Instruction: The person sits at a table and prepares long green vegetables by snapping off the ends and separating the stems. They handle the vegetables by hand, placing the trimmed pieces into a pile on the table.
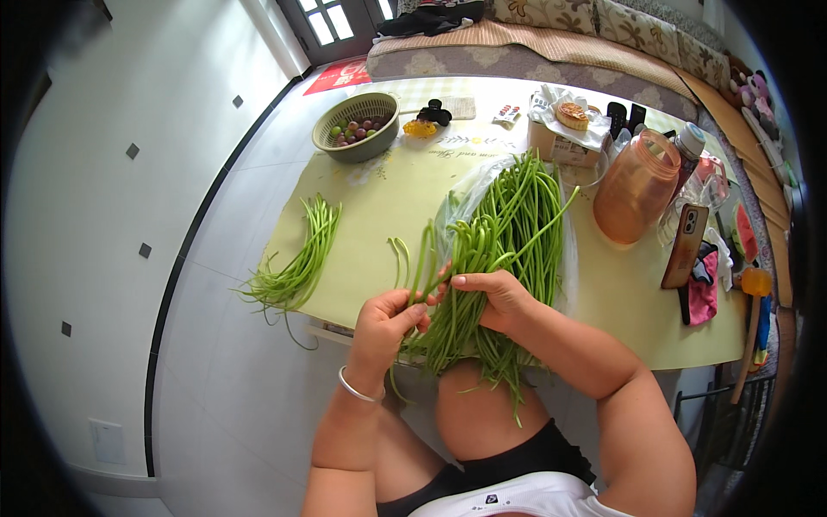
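Note:
A large heap of green garlic scapes (534, 215) lies on a see-through plastic bag (465, 205) at the table's near edge, some tips hanging over it above my thigh. My left hand (388, 326), with a white bangle on its wrist, pinches a few garlic scapes between thumb and fingers at the heap's left side. My right hand (500, 297) is closed on scapes at the front of the heap, its thumb pointing toward my left hand. A smaller bunch of scapes (312, 246) rests farther left, thin ends over the edge. A couple of loose pieces (399, 258) lie between.
A basket of grapes (320, 129) stands at the far left, near a black hair claw (435, 112). To the right are a box with a pastry (572, 116), an orange-tinted jug (633, 189), a bottle (689, 142) and a phone (686, 246). A sofa (517, 65) stands beyond.

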A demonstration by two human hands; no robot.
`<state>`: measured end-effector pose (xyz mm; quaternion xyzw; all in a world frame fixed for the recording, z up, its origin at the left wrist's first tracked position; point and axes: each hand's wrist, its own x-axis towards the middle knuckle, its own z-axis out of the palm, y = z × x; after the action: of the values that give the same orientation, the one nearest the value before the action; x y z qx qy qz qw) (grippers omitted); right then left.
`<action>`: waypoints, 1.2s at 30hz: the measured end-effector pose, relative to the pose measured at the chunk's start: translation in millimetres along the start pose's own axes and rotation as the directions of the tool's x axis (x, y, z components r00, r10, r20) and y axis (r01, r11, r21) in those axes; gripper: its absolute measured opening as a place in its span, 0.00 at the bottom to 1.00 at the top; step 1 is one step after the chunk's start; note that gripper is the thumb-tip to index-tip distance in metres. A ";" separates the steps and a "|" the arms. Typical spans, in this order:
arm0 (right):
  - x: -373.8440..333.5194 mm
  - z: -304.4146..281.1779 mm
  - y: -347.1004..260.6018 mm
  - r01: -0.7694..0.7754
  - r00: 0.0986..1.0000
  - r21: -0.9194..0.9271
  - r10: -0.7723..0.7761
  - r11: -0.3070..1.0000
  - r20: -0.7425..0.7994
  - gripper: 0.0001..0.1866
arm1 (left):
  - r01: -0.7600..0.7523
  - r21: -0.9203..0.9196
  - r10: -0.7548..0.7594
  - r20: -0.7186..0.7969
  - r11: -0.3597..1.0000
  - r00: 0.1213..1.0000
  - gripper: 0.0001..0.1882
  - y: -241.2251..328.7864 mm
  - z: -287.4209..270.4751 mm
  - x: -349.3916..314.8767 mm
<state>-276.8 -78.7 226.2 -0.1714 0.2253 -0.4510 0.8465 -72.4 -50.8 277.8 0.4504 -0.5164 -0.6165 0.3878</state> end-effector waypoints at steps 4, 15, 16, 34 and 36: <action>-5.9 11.8 -1.9 -0.024 1.000 0.037 0.024 0.999 -0.007 0.19 | -0.002 -0.002 0.002 0.032 1.000 0.999 0.09 -5.1 0.6 -0.4; -1.2 0.9 1.5 0.055 0.998 0.004 -0.055 0.998 0.027 0.10 | -0.010 0.123 0.022 -0.097 0.992 0.995 0.08 -6.1 5.7 -1.6; -2.2 2.5 0.9 0.057 0.998 -0.001 -0.057 0.998 0.022 0.11 | -0.041 0.180 0.061 -0.106 0.983 0.992 0.08 -8.5 6.8 -1.1; -4.3 7.9 4.0 0.073 0.997 0.057 -0.072 0.996 -0.014 0.12 | -0.174 0.443 0.272 -0.168 0.880 0.947 0.09 -5.9 20.8 -0.2; -4.2 7.1 3.9 0.106 0.994 0.079 -0.103 0.991 -0.044 0.12 | -0.298 0.688 0.489 -0.094 0.662 0.867 0.07 -7.6 18.5 2.0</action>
<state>-272.4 -72.5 231.2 -0.1397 0.2143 -0.5067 0.8233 -90.7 -46.1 271.1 0.5127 -0.7255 -0.2294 0.3977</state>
